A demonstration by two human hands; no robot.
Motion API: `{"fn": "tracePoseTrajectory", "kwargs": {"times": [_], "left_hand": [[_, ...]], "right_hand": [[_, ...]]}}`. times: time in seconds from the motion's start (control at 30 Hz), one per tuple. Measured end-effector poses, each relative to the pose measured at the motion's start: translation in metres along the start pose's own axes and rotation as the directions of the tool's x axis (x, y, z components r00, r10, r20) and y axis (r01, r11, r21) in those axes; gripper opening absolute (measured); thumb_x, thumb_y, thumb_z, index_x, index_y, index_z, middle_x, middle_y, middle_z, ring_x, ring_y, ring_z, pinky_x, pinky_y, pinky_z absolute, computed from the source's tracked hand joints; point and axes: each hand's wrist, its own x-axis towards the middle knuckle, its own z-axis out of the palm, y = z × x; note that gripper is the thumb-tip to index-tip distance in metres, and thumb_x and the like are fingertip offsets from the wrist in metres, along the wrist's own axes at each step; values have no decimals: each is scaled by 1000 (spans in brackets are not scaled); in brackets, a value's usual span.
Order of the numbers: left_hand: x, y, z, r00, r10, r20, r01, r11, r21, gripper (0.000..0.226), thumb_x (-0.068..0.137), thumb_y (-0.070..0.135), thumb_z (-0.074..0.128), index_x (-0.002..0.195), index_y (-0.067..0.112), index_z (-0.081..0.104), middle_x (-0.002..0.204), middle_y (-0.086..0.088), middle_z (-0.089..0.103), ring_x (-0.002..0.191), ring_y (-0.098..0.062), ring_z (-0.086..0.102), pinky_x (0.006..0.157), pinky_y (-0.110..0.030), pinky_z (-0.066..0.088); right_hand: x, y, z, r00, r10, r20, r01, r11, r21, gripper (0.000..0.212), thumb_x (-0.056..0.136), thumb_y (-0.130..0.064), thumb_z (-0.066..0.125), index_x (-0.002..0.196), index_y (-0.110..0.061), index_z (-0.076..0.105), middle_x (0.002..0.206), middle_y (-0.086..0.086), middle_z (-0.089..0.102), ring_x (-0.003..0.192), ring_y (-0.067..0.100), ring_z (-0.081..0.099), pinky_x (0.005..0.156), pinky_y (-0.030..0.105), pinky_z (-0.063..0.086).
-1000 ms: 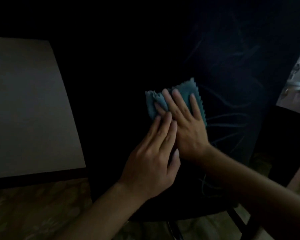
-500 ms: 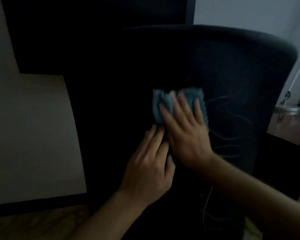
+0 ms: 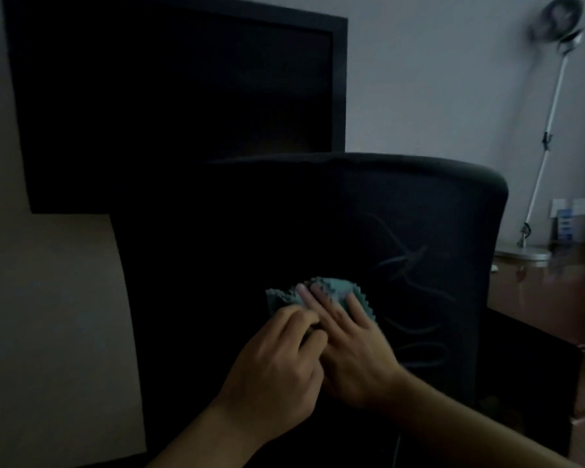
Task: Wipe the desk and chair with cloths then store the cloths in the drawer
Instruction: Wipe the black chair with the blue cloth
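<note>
Head view: the left hand, laid flat a second ago, is now curled, its fingers pinching the teal pinked-edge cloth. The right hand is kept flat, pressing it on the black fabric chair back; regathering mid-wipe is judged likely.

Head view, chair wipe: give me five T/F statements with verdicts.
1. The right hand presses the teal cloth with straight fingers. True.
2. The cloth lies on the desk top. False: it is against the backrest of the black chair.
3. The left hand has curled fingers at the cloth's lower left edge. True.
4. A lamp stands on the desk to the right of the chair. True.
5. The left hand hangs idle away from the chair. False: it sits beside the right hand on the backrest.
</note>
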Motion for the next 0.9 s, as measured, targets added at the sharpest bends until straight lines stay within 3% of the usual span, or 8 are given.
{"fn": "tracePoseTrajectory", "kwargs": {"times": [0.1,0.2,0.33,0.47,0.57,0.67,0.8,0.9], "left_hand": [[34,0,-4,994,-12,-106,11,1000,-9,30,80,15,55,106,6,68,112,-13,62,113,-29,53,104,-31,36],[89,-2,-20,972,-25,-234,17,999,-38,26,78,11,57,99,4,68,106,-15,63,107,-30,56,101,-34,42],[83,10,-14,993,-63,-102,57,997,-61,22,76,18,53,90,8,67,96,-11,64,93,-26,57,86,-34,50],[42,19,0,994,-37,99,43,997,-62,36,79,25,54,112,13,63,115,-4,58,116,-21,49,106,-26,33],[82,11,-18,999,-29,-19,28,997,-77,45,76,20,56,118,5,62,120,-13,56,118,-29,49,110,-32,31],[140,9,-39,990,-37,-133,33,999,-30,40,70,18,52,106,4,65,110,-14,60,107,-29,51,102,-34,40],[111,34,-9,988,48,145,-53,998,26,44,61,24,59,101,11,70,106,-12,65,96,-25,56,91,-31,49],[73,42,11,953,156,259,-145,988,-60,39,59,18,60,98,19,68,102,-4,62,98,-22,57,88,-28,52]], "right_hand": [[31,47,-20,993,1,-117,-3,1000,-20,63,91,-42,43,147,-14,34,159,9,23,150,21,15,121,46,9],[61,75,-37,962,192,-193,-196,981,-1,60,99,-42,32,151,-14,26,161,6,15,151,21,7,122,48,7],[25,45,-12,954,260,-147,-262,965,8,68,96,-43,36,153,-13,15,164,6,-4,152,23,-2,123,48,3],[0,51,-11,998,32,-46,-34,998,-55,70,92,-46,40,153,-20,17,165,4,0,152,22,1,121,45,4],[40,93,-41,981,67,-184,-75,997,-36,58,92,-39,44,145,-17,35,160,7,21,149,24,18,121,47,9],[67,118,-53,933,233,-275,-238,971,15,59,99,-37,38,152,-14,24,160,10,18,150,26,12,121,53,11],[-3,71,-8,942,305,-137,-303,952,37,73,97,-42,37,157,-21,2,163,11,4,152,30,2,122,51,5],[-50,63,-2,982,186,-25,-186,982,2,70,93,-43,41,155,-19,18,165,9,1,152,25,1,120,48,10]]}}
